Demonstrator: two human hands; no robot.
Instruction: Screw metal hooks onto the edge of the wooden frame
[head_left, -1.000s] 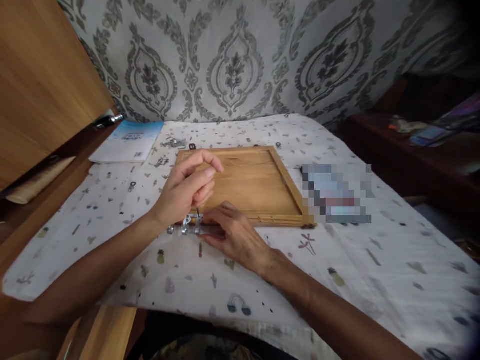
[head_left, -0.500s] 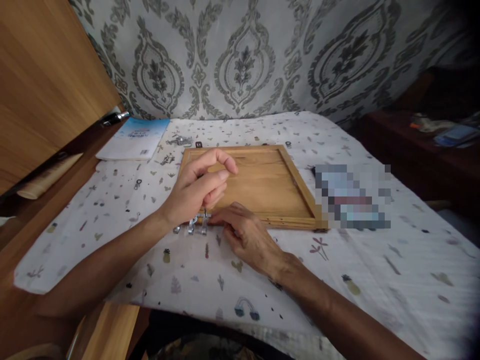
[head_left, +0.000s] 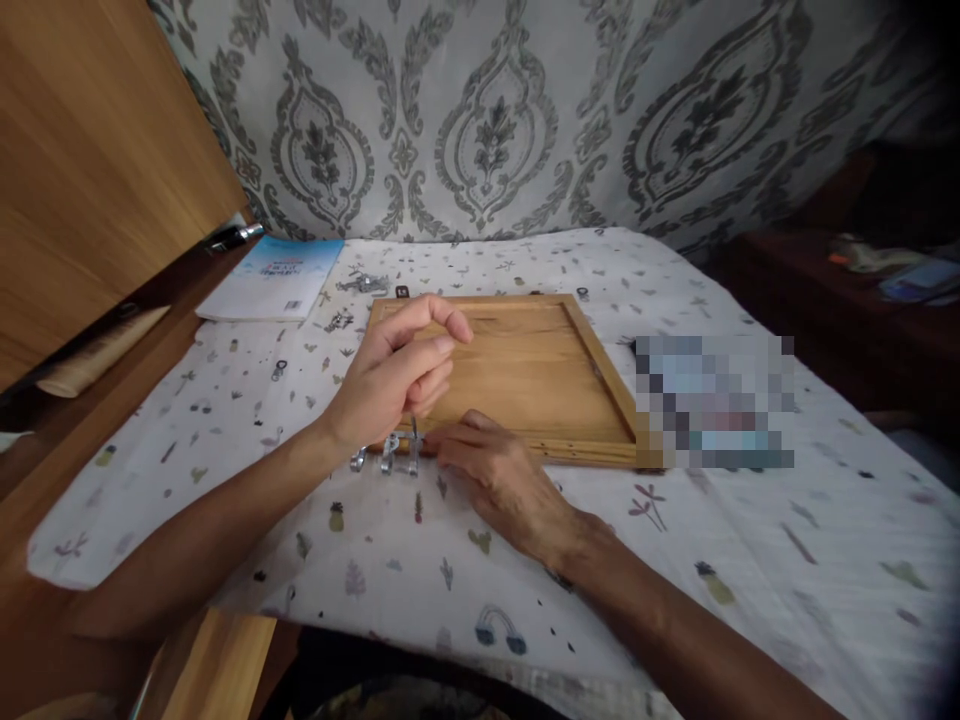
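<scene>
A wooden frame [head_left: 510, 455] with a recessed wood panel lies flat on the table, its near edge facing me. At the near-left edge sits a shiny metal bracket [head_left: 401, 455] with curved legs. My left hand [head_left: 397, 370] hangs above it, fingers curled around a thin metal shaft [head_left: 413, 428] pointing down at the bracket; the shaft's upper part is hidden in the hand. My right hand [head_left: 495, 470] rests at the frame's near edge, its closed fingertips against the bracket's right end. Left of the bracket is another shiny metal piece [head_left: 358, 458], partly under my left wrist.
Loose metal pieces [head_left: 364, 283] lie beyond the frame on the patterned tablecloth [head_left: 390, 600]. A blue and white booklet [head_left: 274, 280] is at the back left, beside a wooden cabinet [head_left: 97, 150]. A blurred-out, phone-like object [head_left: 712, 400] lies right of the frame.
The view has shifted slightly, so the table and frame appear a little lower and farther right. Both hands keep nearly the same pose at the bracket.
</scene>
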